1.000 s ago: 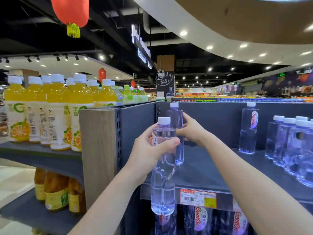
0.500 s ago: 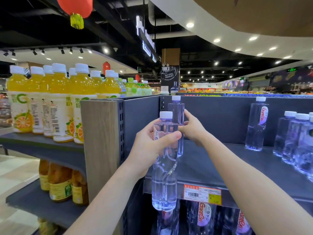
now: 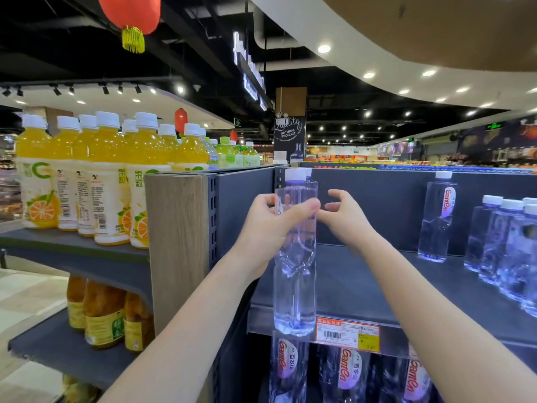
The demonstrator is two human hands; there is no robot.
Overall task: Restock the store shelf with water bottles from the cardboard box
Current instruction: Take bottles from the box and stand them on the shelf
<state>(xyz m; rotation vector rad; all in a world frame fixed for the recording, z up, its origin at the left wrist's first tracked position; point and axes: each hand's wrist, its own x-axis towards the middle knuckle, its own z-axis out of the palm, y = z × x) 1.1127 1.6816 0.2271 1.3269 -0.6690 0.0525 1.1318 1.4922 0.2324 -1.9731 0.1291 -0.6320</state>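
Observation:
My left hand (image 3: 268,228) grips a clear water bottle (image 3: 295,289) with a white cap around its upper part. The bottle is upright, its base level with the front lip of the dark grey shelf (image 3: 377,289) at the shelf's left end. A second bottle (image 3: 310,173) stands right behind it at the back wall, almost wholly hidden. My right hand (image 3: 345,219) hovers just right of both bottles, fingers spread, holding nothing. Another water bottle (image 3: 437,216) stands alone farther right, and a group of water bottles (image 3: 505,248) fills the shelf's right end. No cardboard box is in view.
More labelled water bottles (image 3: 347,373) fill the shelf below, under a price tag (image 3: 347,334). A wood-faced side panel (image 3: 177,242) bounds the shelf on the left. Beyond it stand orange juice bottles (image 3: 101,181) and amber drink bottles (image 3: 101,312).
My right hand has let go of the rear bottle and opened beside it. My left hand has brought the held bottle up in front of that rear bottle.

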